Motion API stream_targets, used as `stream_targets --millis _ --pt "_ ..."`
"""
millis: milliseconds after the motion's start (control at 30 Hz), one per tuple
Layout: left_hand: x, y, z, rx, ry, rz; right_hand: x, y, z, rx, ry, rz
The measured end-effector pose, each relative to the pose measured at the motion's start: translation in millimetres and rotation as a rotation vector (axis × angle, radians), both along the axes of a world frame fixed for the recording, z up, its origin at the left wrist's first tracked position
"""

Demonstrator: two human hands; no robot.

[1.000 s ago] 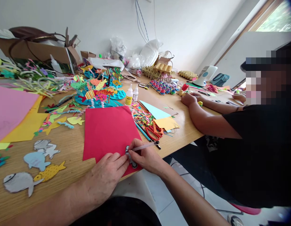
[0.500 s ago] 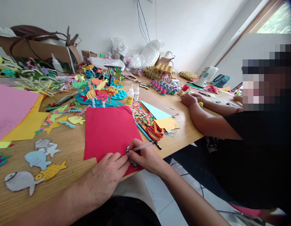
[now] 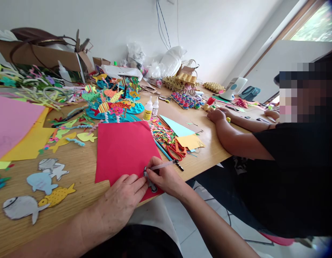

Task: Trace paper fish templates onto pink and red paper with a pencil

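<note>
A: In the head view, where is the small cut-out (image 3: 153,187)?
B: On the near right corner of the red sheet (image 3: 123,150), close to the edge of the worktop (image 3: 83,163). Part of it is hidden under fingers.

A: And the hands?
B: The left hand (image 3: 128,190) lies palm down, fingers close together, their tips pressing at the cut-out's left side. The right hand (image 3: 163,179) pinches a pale pen (image 3: 166,165) between thumb and fingers, beside the cut-out's upper end. The pen's tip is covered, so I can't tell whether it touches paper.

A: What could go wrong?
B: I'd watch for the cut-out sliding. It is small, and if the left fingertips eased off, a sideways push from the pen could turn it. The sheet could also shift or bend, since this corner sits right at the edge and the right forearm seems to reach in from beyond it, with little to rest on.

A: Anything different from half a second ago?
B: Hardly. The right fingertips sit slightly higher along the cut-out, and a little more of its lower part seems to show. The left hand, the yellow-labelled bottle (image 3: 148,110) and the blue fish (image 3: 41,183) have kept their places.
</note>
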State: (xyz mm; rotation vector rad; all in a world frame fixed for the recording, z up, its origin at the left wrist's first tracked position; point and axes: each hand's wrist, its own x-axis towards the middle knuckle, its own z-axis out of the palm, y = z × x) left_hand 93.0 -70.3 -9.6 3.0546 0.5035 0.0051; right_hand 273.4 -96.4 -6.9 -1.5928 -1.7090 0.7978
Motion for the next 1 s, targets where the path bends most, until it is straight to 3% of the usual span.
stream_targets --millis 233,533,1000 --pt "1 0 3.1 -0.001 0.033 0.007 -1 4 2.4 0.0 0.003 -0.021" --pt "-1 4 -6.2 0.009 -0.035 -0.018 1 8 -1.1 0.022 -0.024 -0.055" --pt "4 8 -6.4 0.008 -0.052 -0.025 0 10 -2.2 0.083 -0.013 -0.099"
